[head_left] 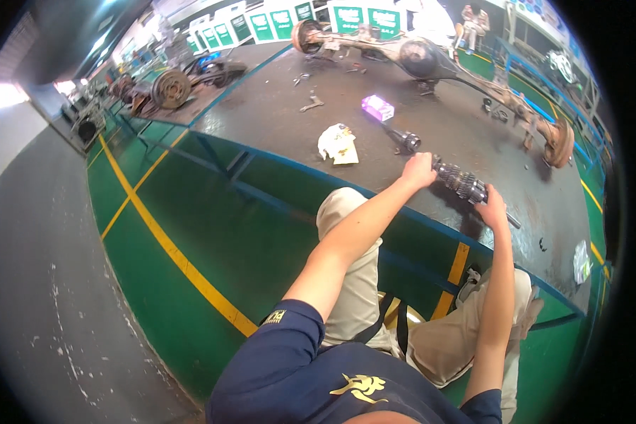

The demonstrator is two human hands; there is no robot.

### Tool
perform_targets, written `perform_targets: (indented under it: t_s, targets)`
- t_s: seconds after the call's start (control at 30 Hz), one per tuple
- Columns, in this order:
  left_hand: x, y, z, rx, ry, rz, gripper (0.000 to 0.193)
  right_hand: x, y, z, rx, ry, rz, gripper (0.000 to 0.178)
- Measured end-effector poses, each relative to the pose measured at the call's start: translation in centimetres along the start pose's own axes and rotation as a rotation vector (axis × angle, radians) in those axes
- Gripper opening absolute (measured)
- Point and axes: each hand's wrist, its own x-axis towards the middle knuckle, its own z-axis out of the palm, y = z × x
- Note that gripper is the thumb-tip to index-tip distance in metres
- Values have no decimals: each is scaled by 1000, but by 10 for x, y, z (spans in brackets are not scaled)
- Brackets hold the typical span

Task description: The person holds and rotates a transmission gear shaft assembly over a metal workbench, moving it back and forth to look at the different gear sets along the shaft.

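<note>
A metal gear shaft (pixel 461 182) with several toothed gears lies slantwise at the near edge of the dark tabletop (pixel 268 120). My left hand (pixel 420 170) is closed round its far left end. Toward the other end, my right hand (pixel 493 207) grips it, and a bare stretch of shaft sticks out beyond my fingers. Just past my left hand rests a smaller shaft with a gear head (pixel 408 140). To the left of it lies a crumpled white and yellow wrapper (pixel 338 144). A pink-purple box (pixel 378 108) sits farther back.
A rusty vehicle axle (pixel 418 58) spans the table's far side. A small dark clip (pixel 542 244) and a clear plastic bag (pixel 581 263) lie at the right. Small metal parts (pixel 311 104) are scattered at the left. Another bench holds a brake drum (pixel 170 89).
</note>
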Motion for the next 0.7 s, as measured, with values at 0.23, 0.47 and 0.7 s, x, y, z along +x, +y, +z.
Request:
perform_targets:
  t_s: [0.23, 0.47, 0.7]
  targets:
    - [-7, -7, -2, -7, 12, -23, 33, 4, 1, 18, -57, -3, 22, 62]
    - [-4, 38, -1, -92, -82, 52, 30, 0, 15, -11, -225, 4, 30, 40]
    - [3, -5, 2, -91, 66, 206, 35, 10, 9, 11, -24, -6, -37, 49]
